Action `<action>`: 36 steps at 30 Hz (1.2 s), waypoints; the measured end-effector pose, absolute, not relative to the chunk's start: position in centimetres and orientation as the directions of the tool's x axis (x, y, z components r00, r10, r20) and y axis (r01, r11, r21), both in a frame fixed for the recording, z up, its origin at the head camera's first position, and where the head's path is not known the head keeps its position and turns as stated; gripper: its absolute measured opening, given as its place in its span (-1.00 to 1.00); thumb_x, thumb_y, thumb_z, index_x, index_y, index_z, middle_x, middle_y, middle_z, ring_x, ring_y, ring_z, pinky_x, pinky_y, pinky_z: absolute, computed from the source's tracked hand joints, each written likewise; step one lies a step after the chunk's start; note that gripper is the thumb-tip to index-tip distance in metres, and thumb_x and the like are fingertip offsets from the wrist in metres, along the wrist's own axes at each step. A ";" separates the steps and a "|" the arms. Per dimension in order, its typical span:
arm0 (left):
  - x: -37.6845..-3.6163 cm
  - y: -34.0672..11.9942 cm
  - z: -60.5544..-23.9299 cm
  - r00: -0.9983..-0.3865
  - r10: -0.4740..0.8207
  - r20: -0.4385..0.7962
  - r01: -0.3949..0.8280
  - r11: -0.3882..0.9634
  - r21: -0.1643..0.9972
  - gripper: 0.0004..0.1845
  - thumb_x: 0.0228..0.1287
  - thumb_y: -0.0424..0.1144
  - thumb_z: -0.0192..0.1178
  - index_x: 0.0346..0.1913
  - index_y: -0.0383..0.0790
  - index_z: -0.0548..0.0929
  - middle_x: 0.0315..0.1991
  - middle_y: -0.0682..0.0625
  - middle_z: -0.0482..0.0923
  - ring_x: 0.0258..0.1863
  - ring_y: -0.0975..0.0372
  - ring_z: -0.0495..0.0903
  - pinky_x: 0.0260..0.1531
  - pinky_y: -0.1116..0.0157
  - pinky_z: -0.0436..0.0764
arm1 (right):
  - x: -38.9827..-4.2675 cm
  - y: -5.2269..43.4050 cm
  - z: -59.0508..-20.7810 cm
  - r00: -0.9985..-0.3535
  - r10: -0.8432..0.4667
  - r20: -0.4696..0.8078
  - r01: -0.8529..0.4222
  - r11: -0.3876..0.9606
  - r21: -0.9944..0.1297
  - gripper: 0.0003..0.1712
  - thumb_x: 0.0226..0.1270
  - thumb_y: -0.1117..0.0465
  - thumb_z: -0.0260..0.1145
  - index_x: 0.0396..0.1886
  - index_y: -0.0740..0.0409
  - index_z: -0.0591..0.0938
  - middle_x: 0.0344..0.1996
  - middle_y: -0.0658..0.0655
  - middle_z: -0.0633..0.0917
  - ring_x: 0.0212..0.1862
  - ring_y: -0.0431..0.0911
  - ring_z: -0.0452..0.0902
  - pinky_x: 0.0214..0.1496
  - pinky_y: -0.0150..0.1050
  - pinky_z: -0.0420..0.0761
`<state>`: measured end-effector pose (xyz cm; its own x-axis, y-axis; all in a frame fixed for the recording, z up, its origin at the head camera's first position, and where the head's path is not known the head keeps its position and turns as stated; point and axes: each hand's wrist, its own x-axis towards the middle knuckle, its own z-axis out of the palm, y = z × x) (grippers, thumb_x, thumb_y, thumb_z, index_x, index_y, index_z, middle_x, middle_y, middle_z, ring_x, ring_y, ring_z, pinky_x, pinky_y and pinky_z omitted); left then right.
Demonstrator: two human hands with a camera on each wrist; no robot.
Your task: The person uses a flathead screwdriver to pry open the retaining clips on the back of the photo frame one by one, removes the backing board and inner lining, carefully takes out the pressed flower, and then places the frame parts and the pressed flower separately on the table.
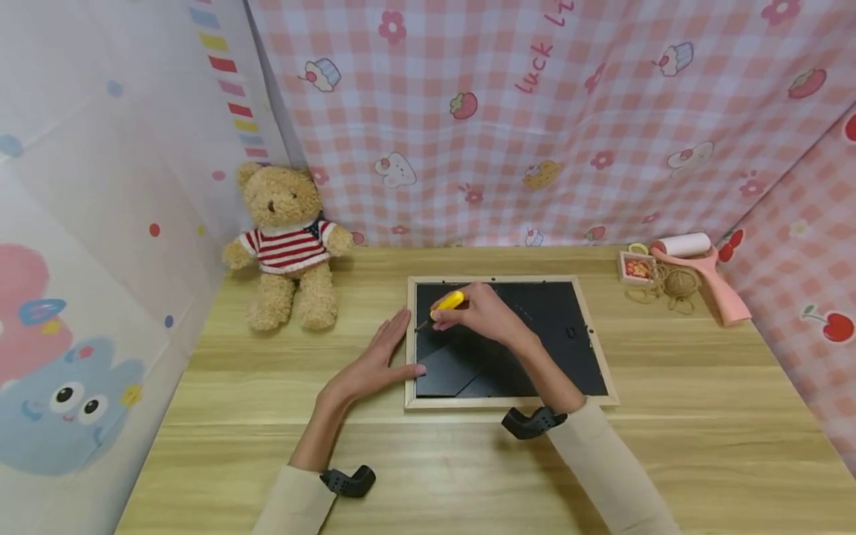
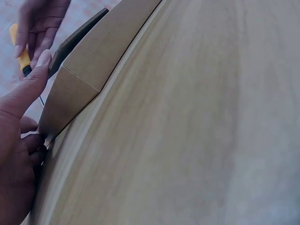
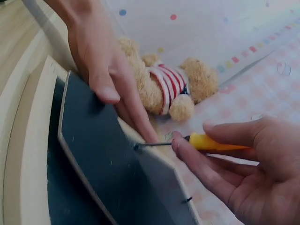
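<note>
A light wooden picture frame (image 1: 508, 404) lies face down on the table, its black backing board (image 1: 551, 312) showing. My left hand (image 1: 368, 368) rests at the frame's left side, fingers straight along the outer edge and thumb over the rim. My right hand (image 1: 491, 316) holds a screwdriver by its yellow handle (image 1: 448, 301). In the right wrist view the thin shaft of the screwdriver (image 3: 208, 142) reaches a small dark tab (image 3: 137, 146) at the board's edge. There the backing board (image 3: 101, 140) looks tilted, one edge standing above the frame's inside.
A teddy bear (image 1: 287, 245) in a striped shirt sits at the back left. At the back right lie a pink-handled roller (image 1: 718, 286), a ball of twine (image 1: 681, 282) and a small box (image 1: 635, 267). Patterned cloth (image 1: 495, 148) hangs behind the table.
</note>
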<state>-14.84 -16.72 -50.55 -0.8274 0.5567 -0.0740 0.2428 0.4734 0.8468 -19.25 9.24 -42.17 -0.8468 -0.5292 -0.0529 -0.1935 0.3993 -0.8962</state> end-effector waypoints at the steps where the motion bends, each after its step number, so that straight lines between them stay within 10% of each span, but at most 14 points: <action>1: -14.8 -16.8 -50.6 -0.829 0.556 -0.066 0.246 0.468 0.849 0.24 0.47 0.28 0.38 0.82 -0.21 -0.18 0.84 -0.19 -0.29 0.82 -0.12 -0.37 0.78 -0.13 -0.29 | -19.4 9.4 -42.3 -0.846 -0.530 -0.054 -0.182 0.383 -0.906 -0.72 0.56 0.31 0.44 0.06 0.47 0.80 -0.17 0.29 0.90 -0.09 0.21 0.90 0.12 0.05 0.85; 13: -14.7 -17.2 -50.9 -0.830 0.555 -0.054 0.241 0.445 0.863 0.24 0.45 0.33 0.37 0.83 -0.12 -0.18 0.85 -0.15 -0.31 0.82 -0.09 -0.35 0.77 -0.14 -0.32 | -19.7 5.3 -39.6 -0.780 -0.625 -0.028 -0.437 0.576 -0.691 -0.78 0.57 0.26 0.44 -0.22 0.38 0.81 -0.42 0.17 0.85 -0.32 0.05 0.86 -0.25 -0.35 0.77; 18: -14.8 -17.4 -51.4 -0.823 0.568 -0.001 0.285 0.414 0.864 0.20 0.47 0.25 0.39 0.84 0.00 -0.18 0.85 -0.11 -0.30 0.83 -0.03 -0.29 0.77 -0.17 -0.33 | -19.3 3.5 -38.8 -0.764 -0.645 -0.006 -0.528 0.630 -0.569 -0.77 0.56 0.29 0.42 -0.34 0.33 0.80 -0.58 0.07 0.72 -0.57 -0.20 0.50 -0.46 -0.47 0.39; 24: -15.0 -17.3 -51.6 -0.818 0.574 0.041 0.327 0.405 0.854 0.17 0.48 0.21 0.40 0.84 0.08 -0.17 0.85 -0.05 -0.28 0.83 0.00 -0.26 0.77 -0.17 -0.29 | -19.3 2.1 -38.2 -0.755 -0.655 -0.004 -0.575 0.665 -0.476 -0.82 0.55 0.30 0.43 -0.21 0.39 0.79 -0.54 0.09 0.66 -0.55 -0.23 0.37 -0.41 -0.43 0.41; 36: -15.3 -17.1 -51.7 -0.820 0.571 -0.036 0.258 0.425 0.868 0.29 0.38 0.40 0.38 0.83 -0.06 -0.18 0.85 -0.07 -0.31 0.83 0.01 -0.35 0.78 -0.10 -0.32 | -18.9 7.1 -38.3 -0.838 -0.545 -0.008 -0.389 0.608 -0.693 -0.72 0.72 0.17 0.30 -0.04 0.34 0.74 -0.35 0.16 0.82 -0.25 0.12 0.79 -0.17 -0.22 0.77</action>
